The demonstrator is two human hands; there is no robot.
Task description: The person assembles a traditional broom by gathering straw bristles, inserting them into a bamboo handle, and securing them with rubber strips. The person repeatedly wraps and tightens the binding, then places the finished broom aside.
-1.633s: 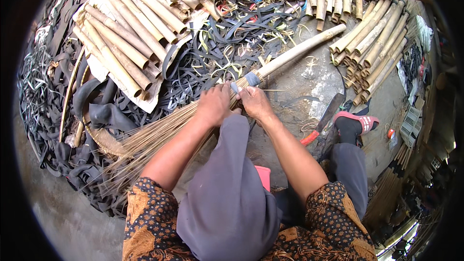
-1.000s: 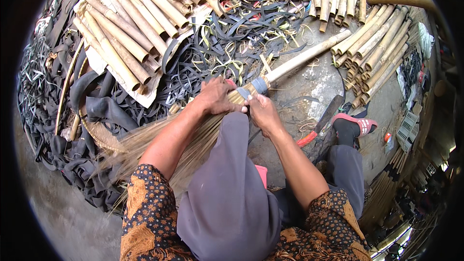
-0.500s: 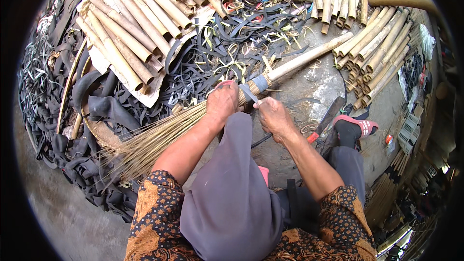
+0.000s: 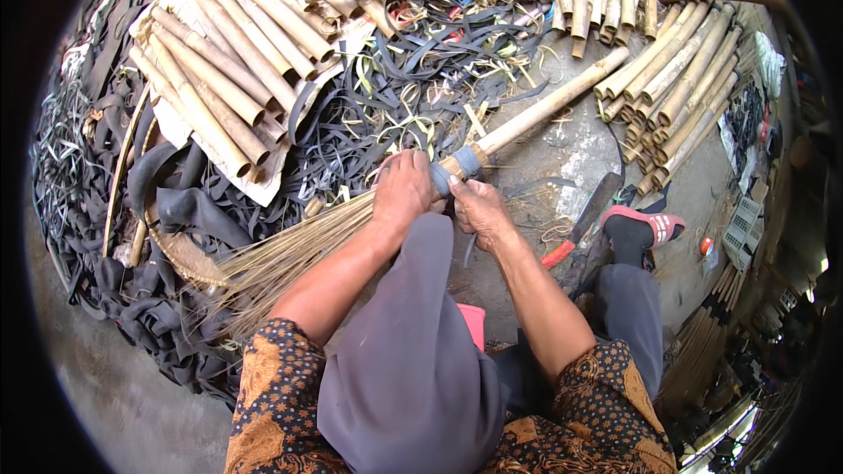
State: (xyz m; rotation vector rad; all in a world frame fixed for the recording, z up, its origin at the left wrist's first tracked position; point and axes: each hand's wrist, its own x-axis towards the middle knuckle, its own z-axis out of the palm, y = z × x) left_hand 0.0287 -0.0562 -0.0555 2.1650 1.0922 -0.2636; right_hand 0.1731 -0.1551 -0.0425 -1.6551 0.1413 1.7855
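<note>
A stick broom (image 4: 303, 241) lies slantwise in front of me, its thin bristles toward the lower left and its bamboo handle (image 4: 553, 104) toward the upper right. Grey rubber strip bands (image 4: 469, 159) wrap the neck where bristles meet handle. My left hand (image 4: 402, 186) is closed around the bristle bundle just below the wrapping. Right beside it, my right hand (image 4: 479, 209) is closed, thumb pressed against the lower band, pinching the rubber strip (image 4: 441, 178). Part of the strip hangs below the right hand; what lies under its fingers is hidden.
A knife (image 4: 590, 211) with a red handle lies on the floor near my sandalled foot (image 4: 645, 226). Bamboo tubes (image 4: 241, 35) are piled at the upper left, with more tubes (image 4: 680, 88) at the right. Black rubber strips (image 4: 351, 114) and scraps (image 4: 198, 202) cover the floor leftward.
My right hand has come in against the neck, and the strip that was stretched between the hands now lies on the bundle. My left hand still grips the bristles.
</note>
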